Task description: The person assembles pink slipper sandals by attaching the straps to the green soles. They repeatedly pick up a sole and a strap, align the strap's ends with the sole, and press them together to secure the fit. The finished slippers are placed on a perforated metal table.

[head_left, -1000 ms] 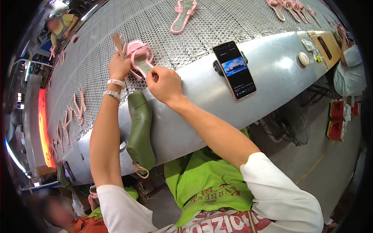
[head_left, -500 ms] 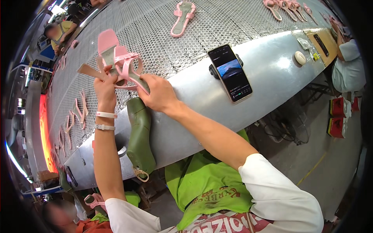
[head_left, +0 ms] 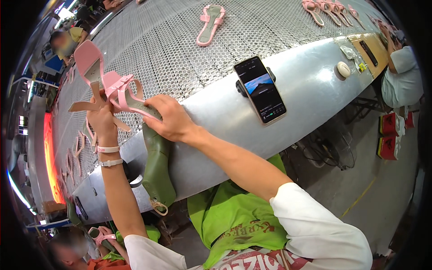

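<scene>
A lit phone (head_left: 260,91) is held by a black mount (head_left: 241,88) — a cream oval object (head_left: 344,69) is placed farther right.

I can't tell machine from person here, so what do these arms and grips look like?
A person: short white sleeves, bare forearms, no cables. Left grip and right grip are ungloved. The left wrist wears a pale band with reddish markings and a whitish strap; the right wrist, none.

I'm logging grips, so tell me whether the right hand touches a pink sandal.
Touching: the head view shows the right hand gripping one end of the pink sandal, with no gap between.
</scene>
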`<action>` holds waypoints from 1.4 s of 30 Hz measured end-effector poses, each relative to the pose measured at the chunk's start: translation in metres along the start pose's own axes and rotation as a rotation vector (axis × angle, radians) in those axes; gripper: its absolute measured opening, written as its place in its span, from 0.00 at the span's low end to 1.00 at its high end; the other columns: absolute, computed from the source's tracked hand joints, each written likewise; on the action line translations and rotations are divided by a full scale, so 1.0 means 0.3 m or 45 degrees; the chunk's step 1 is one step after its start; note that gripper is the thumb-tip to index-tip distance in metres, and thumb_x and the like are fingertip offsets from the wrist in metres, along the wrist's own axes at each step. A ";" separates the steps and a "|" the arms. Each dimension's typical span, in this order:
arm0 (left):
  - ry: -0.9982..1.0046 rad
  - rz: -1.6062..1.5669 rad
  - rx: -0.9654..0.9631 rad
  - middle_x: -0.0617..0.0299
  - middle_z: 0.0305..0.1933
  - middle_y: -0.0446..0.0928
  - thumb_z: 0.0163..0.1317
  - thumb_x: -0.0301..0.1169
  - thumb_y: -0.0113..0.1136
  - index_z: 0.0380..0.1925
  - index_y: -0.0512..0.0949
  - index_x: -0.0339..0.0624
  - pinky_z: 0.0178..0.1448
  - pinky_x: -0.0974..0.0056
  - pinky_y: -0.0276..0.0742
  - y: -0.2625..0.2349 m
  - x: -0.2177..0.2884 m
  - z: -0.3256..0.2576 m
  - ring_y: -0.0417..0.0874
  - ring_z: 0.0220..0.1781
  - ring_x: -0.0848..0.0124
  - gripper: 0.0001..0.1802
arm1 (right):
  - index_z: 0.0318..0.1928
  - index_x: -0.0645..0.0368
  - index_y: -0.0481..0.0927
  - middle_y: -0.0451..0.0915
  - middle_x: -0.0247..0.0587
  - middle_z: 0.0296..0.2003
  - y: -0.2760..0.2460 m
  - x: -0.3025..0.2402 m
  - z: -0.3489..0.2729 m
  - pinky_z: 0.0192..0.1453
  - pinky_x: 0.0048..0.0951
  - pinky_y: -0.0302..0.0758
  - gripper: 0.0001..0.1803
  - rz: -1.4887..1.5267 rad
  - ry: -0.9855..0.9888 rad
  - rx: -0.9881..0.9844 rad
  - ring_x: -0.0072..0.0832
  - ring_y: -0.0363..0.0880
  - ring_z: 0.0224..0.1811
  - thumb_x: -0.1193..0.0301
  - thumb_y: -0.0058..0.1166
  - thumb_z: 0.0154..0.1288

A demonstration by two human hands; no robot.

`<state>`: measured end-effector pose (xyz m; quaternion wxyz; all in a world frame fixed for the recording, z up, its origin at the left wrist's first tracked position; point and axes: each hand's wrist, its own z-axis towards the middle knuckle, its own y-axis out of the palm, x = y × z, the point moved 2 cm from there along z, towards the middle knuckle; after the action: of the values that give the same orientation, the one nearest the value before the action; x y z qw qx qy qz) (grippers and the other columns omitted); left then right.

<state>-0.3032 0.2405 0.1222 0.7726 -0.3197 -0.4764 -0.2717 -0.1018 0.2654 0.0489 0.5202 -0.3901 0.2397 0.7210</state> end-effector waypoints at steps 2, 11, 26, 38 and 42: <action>-0.074 -0.006 0.089 0.59 0.43 0.78 0.61 0.15 0.50 0.46 0.75 0.30 0.42 0.70 0.77 0.009 -0.015 0.017 0.80 0.40 0.73 0.13 | 0.45 0.62 0.76 0.77 0.50 0.40 0.003 0.001 -0.001 0.51 0.42 0.71 0.19 0.011 0.013 -0.001 0.46 0.76 0.45 0.66 0.60 0.55; 0.105 0.137 0.072 0.63 0.39 0.77 0.60 0.17 0.52 0.43 0.77 0.33 0.35 0.72 0.74 0.070 -0.051 0.067 0.78 0.36 0.76 0.11 | 0.44 0.63 0.76 0.77 0.51 0.41 -0.007 0.003 0.004 0.53 0.42 0.71 0.18 0.021 0.093 0.043 0.47 0.75 0.45 0.66 0.59 0.56; -0.172 -0.299 0.066 0.62 0.42 0.71 0.59 0.17 0.57 0.50 0.72 0.35 0.42 0.70 0.78 -0.034 0.126 -0.092 0.77 0.38 0.76 0.17 | 0.49 0.68 0.74 0.72 0.50 0.46 -0.057 0.088 0.011 0.54 0.43 0.68 0.24 -0.514 0.339 0.189 0.48 0.68 0.52 0.66 0.61 0.55; -0.253 -0.339 -0.004 0.66 0.43 0.70 0.56 0.17 0.61 0.51 0.71 0.36 0.37 0.75 0.68 0.008 0.375 -0.479 0.72 0.37 0.80 0.22 | 0.46 0.60 0.79 0.82 0.38 0.36 -0.064 -0.046 0.035 0.44 0.29 0.72 0.14 0.354 0.186 -0.089 0.26 0.79 0.41 0.64 0.57 0.64; -0.220 -0.275 -0.150 0.64 0.43 0.72 0.58 0.19 0.58 0.50 0.72 0.35 0.41 0.74 0.70 -0.011 0.373 -0.678 0.73 0.40 0.79 0.18 | 0.62 0.67 0.67 0.77 0.43 0.52 -0.046 -0.181 -0.058 0.59 0.32 0.69 0.37 1.039 0.567 -0.585 0.27 0.73 0.54 0.47 0.49 0.68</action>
<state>-0.1466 0.0722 0.1553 0.6749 -0.3337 -0.5561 -0.3521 -0.0751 0.2263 0.0837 0.0340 -0.5129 0.3128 0.7987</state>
